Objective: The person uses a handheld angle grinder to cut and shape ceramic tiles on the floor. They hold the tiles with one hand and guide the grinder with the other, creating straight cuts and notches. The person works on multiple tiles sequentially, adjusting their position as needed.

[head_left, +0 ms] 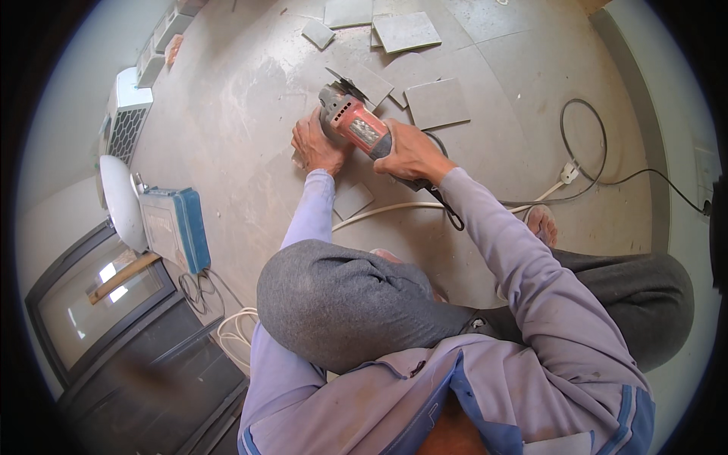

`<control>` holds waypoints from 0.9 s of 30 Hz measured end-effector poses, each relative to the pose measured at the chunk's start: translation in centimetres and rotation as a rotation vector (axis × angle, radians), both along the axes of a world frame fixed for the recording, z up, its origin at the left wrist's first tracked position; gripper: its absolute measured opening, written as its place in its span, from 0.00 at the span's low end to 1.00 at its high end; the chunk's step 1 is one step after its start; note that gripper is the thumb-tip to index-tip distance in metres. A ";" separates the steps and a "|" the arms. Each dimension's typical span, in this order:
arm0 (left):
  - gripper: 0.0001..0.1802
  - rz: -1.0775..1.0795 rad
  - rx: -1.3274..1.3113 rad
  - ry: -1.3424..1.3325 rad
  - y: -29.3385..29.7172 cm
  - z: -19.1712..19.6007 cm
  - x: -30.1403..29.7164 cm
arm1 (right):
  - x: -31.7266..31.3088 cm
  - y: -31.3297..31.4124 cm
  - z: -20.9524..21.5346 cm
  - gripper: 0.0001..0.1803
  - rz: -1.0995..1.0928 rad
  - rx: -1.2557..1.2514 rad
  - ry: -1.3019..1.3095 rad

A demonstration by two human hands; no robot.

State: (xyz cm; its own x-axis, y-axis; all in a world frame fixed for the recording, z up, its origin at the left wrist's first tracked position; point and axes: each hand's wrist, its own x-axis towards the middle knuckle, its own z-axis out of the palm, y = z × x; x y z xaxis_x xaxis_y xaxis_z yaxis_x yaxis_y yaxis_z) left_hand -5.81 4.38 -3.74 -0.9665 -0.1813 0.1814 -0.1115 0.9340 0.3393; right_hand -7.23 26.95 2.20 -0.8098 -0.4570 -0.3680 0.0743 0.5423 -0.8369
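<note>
An angle grinder point(356, 121) with a red and dark grey body is held above the floor, its thin disc point(345, 82) pointing away from me. My right hand point(413, 154) is closed around the rear of its body. Bent fingers of my left hand point(318, 144) grip by the grinder's head; what lies under the palm is hidden. Close beyond the disc lie grey tile pieces, one partly behind the grinder and a squarish tile point(437, 103) to its right. A small tile piece point(353, 201) rests on the floor below my left wrist.
More tiles point(406, 32) lie farther off. A white cable point(402, 205) runs under my right forearm to a plug point(569, 173) joined to a black cord near the right wall. At left stand a blue-and-grey case point(193, 230), a white rounded object point(121, 203) and a framed glass panel point(106, 296).
</note>
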 end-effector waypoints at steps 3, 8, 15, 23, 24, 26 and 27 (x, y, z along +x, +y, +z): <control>0.52 0.031 -0.032 -0.027 0.1 -0.1 -0.1 | 0.2 0.3 0.3 0.35 0.000 0.013 -0.008; 0.52 0.025 -0.047 -0.026 -0.1 -0.3 -0.1 | 0.2 0.5 0.4 0.35 0.002 0.007 -0.004; 0.53 0.005 -0.013 -0.003 0.0 -0.3 0.0 | -0.3 0.1 0.2 0.35 0.005 -0.015 -0.012; 0.54 0.023 -0.019 -0.030 0.2 0.0 0.0 | -0.4 0.0 -0.8 0.33 -0.002 -0.009 0.000; 0.54 0.021 -0.022 -0.027 0.1 -0.1 0.0 | -0.3 0.1 -0.8 0.34 0.000 -0.008 -0.001; 0.54 0.031 -0.033 -0.026 0.0 -0.3 0.0 | -0.1 0.3 -0.6 0.34 0.004 -0.002 -0.010; 0.54 0.035 -0.039 -0.025 -0.1 -0.4 -0.1 | 0.0 0.4 -0.3 0.34 0.006 0.002 -0.019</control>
State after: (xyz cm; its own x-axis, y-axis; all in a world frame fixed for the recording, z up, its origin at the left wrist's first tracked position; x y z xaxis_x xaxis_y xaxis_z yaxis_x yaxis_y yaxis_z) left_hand -5.86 4.32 -4.14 -0.9640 -0.2088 0.1647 -0.1529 0.9419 0.2990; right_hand -7.27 27.40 1.88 -0.7998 -0.4613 -0.3841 0.0870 0.5441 -0.8345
